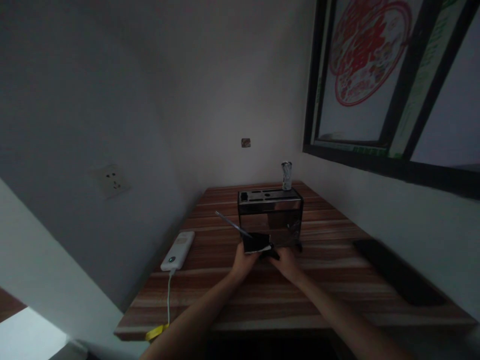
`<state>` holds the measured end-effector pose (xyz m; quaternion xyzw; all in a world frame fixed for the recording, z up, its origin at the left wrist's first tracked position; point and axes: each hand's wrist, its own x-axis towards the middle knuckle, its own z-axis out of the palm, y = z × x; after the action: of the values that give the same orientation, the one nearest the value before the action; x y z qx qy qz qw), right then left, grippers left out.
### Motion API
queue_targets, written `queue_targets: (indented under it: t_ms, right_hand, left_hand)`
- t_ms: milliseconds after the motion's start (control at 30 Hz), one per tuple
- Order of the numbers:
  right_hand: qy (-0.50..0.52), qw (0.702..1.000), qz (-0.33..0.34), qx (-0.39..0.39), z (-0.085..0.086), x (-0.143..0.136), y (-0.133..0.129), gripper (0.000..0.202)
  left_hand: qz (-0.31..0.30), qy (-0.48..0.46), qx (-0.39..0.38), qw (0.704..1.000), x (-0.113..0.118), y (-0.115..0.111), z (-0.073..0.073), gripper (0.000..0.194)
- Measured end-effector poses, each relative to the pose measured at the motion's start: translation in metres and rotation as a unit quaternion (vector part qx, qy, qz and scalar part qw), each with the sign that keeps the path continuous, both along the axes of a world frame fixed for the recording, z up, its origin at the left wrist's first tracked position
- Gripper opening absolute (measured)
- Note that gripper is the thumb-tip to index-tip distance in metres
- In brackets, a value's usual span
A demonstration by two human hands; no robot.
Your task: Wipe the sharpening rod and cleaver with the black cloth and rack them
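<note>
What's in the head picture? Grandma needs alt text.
Left hand holding a black object, right hand beside it, before a slotted box on a striped table. A white device with a cable lies to the left.

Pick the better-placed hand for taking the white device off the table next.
Probably the left hand: the white device lies to its left, farther from the right hand. However, the left appears to hold the black object, so it would likely need freeing first.

I'm in what looks like a home: wood-grain table (pixel 330 260) at six o'clock, socket (pixel 111 181) at nine, red-decorated window (pixel 369 55) at two.
</note>
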<state>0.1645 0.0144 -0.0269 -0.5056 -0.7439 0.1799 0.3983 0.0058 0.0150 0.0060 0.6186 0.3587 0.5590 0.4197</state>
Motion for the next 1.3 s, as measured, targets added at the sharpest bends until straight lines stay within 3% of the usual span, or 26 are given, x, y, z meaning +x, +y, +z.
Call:
queue_targets:
  t_ms: [167, 600, 1100, 1300]
  right_hand:
    - [-0.012, 1.0, -0.017, -0.005, 0.001, 0.0, -0.001, 0.016]
    - [-0.012, 1.0, -0.002, -0.005, 0.007, -0.002, -0.003, 0.015]
    - [0.017, 1.0, 0.006, 0.009, 0.004, -0.005, -0.002, 0.029]
    - [0.007, 1.0, 0.004, 0.007, 0.005, -0.005, -0.003, 0.032]
  left_hand:
    - [-0.001, 0.005, -0.01, 1.0, 0.001, 0.003, -0.004, 0.039]
    - [-0.005, 0.022, -0.015, 1.0, -0.01, 0.005, 0.0, 0.03]
    - [0.043, -0.104, -0.026, 0.993, -0.031, 0.016, 0.03, 0.032]
    - [0.111, -0.208, -0.005, 0.972, -0.05, 0.031, 0.039, 0.026]
